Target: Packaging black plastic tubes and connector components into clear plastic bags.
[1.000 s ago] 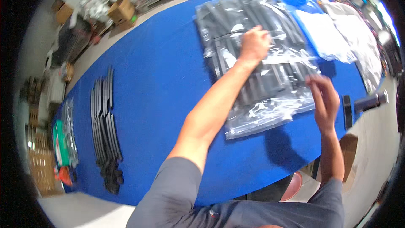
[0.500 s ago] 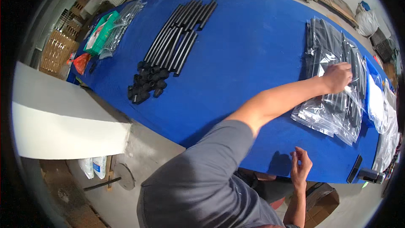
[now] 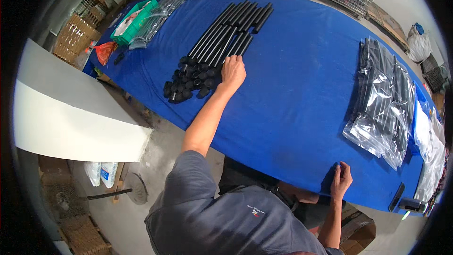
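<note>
Reaching across the blue table (image 3: pixel 292 99), my left hand (image 3: pixel 233 73) has its fingers curled over the near end of the rightmost black tubes. These black tubes (image 3: pixel 213 42) lie side by side in two overlapping rows. Left of that hand sits a heap of short black caps (image 3: pixel 188 82), by the tubes' near ends. My right hand (image 3: pixel 340 180) is at the table's near edge, its fingers loosely bent and thumb apart, with nothing visible in it. To the right lie clear plastic bags (image 3: pixel 377 97) filled with long black pieces.
At the far left stand a green bin (image 3: pixel 137 23), clear bags (image 3: pixel 160 19) and an orange bag (image 3: pixel 104 53). A blue bin (image 3: pixel 417 134) borders the right edge. Near the right corner are a flat black object (image 3: pixel 396 197) and a dark device (image 3: pixel 413 205). A white structure (image 3: pixel 85 113) stands left.
My left hand has left the bags on the right and swung left to the black tubes. My right hand stays near the table edge. The view has shifted.
</note>
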The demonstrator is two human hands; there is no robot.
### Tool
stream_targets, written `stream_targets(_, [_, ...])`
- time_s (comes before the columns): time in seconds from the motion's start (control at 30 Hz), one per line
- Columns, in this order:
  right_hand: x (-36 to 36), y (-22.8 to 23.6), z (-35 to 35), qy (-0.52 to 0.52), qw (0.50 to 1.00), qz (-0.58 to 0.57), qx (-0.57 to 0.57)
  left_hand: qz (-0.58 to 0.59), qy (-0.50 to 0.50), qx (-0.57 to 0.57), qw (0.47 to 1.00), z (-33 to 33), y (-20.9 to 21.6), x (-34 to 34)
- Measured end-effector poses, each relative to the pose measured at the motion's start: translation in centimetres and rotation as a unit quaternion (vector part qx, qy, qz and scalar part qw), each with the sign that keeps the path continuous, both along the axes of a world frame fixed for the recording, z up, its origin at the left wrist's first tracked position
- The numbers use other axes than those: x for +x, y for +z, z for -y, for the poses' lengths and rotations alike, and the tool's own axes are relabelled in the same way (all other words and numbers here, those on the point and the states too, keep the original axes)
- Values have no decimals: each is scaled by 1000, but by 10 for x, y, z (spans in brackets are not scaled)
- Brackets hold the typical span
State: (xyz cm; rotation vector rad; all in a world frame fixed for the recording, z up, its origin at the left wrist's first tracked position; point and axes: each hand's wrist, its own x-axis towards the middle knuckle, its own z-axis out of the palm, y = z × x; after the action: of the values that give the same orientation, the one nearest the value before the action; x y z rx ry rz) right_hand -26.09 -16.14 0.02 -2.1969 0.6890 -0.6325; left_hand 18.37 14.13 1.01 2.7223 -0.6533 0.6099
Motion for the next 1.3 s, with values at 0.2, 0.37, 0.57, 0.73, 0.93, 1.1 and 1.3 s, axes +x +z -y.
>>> stream_targets(0.2, [1, 0, -2, -11, 1000, 7, -19, -36, 11, 12, 999, 21, 16, 3])
stream_targets(0.37, [5, 7, -7, -2, 999, -22, -25, -111, 27, 3, 993, 21, 1, 4])
stream_targets(0.57, [50, 37, -54, 77, 995, -58, 18, -279, -137, -70, 948, 86, 12, -142])
stream_targets(0.73, [102, 38, -96, 156, 937, -133, -282, -347, -240, -246, 873, 95, 11, -228])
stream_targets(0.93, [75, 15, -72, 89, 958, -146, -231, -27, 10, -128, 991, -59, 35, -140])
stream_targets(1.1, [62, 11, -71, 94, 960, -125, -234, -46, 138, 39, 989, -119, 26, -108])
stream_targets(1.3, [37, 8, -64, 64, 967, -101, -224, -38, 121, 1, 992, -125, -3, -103])
